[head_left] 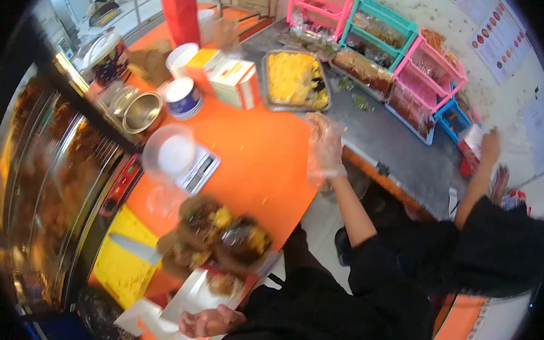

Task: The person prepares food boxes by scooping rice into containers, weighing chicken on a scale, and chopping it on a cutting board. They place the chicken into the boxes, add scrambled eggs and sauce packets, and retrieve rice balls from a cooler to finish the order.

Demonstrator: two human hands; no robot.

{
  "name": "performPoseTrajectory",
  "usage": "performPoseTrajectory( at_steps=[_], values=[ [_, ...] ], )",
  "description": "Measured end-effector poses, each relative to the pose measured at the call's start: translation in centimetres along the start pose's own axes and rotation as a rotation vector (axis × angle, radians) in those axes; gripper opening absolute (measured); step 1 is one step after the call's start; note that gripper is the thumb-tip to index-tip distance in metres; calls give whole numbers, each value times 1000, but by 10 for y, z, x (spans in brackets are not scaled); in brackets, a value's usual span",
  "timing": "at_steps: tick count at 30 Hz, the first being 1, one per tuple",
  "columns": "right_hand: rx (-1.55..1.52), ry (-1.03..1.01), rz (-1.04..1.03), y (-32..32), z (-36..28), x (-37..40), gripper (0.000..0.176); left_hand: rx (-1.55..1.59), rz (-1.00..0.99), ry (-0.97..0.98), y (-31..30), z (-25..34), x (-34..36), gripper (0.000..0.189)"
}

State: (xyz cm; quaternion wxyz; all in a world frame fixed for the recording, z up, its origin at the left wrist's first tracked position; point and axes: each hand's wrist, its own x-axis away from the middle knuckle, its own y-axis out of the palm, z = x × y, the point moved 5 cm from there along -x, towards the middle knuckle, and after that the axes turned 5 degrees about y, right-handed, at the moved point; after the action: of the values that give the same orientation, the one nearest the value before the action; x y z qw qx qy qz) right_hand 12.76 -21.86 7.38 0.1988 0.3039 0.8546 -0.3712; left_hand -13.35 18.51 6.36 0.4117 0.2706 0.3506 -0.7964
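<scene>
My right hand, in a clear plastic glove, hangs beside the orange counter edge. Its extended fingers are just below a clear tray of shredded yellow cheese, and I see nothing in them. Low in the view, my left hand has curled fingers at the edge of an open white paper box. A round bun piece lies in that box. Beyond it stand several brown paper-wrapped burgers with dark filling and yellow bits on top.
A knife lies on a yellow cutting board. A bowl sits on a digital scale. Metal bowls, paper cups and cartons stand farther back. Coloured racks line the wall. Another person's hand is at right.
</scene>
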Motion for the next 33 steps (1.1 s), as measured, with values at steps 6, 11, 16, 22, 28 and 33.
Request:
performPoseTrajectory(
  at_steps=[6,11,16,22,28,33],
  values=[
    [925,0,-690,65,173,-163,19,288,-546,-16,270,180,-32,45],
    [589,419,-241,95,182,-179,23,323,-622,-281,494,183,1,55],
    [360,567,-328,110,199,-199,26,54,-510,-556,591,180,-2,56],
    [509,554,-915,91,205,-202,49,31,-431,-707,603,157,16,43],
    [455,309,-1065,94,180,-191,54,357,-282,-429,605,157,12,28],
    [440,-174,-1053,102,188,-199,50,354,-303,-423,608,156,12,29]
  ],
)
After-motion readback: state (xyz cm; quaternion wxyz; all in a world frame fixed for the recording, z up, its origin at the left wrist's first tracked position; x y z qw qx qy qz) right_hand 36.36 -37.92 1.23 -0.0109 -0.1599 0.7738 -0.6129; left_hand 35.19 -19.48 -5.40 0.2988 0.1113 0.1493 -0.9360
